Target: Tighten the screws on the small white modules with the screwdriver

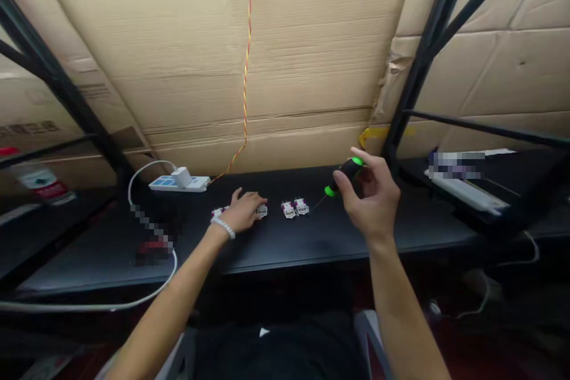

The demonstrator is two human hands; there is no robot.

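My right hand (pixel 371 199) is raised over the black table (pixel 289 243) and grips a black screwdriver with green ends (pixel 345 177), its thin shaft pointing down and left toward the table. My left hand (pixel 244 211) lies on the table with its fingers curled over small white parts (pixel 262 210), and a beaded bracelet circles its wrist. Two more small white parts with pink marks (pixel 294 208) sit just right of that hand, between both hands.
A white power strip with a plug (pixel 180 181) and a white cable lies at the back left. A twisted red and yellow wire (pixel 244 77) hangs down the cardboard wall (pixel 312 59). Black frame bars stand at both sides. A white tray-like object (pixel 467 190) lies on the right.
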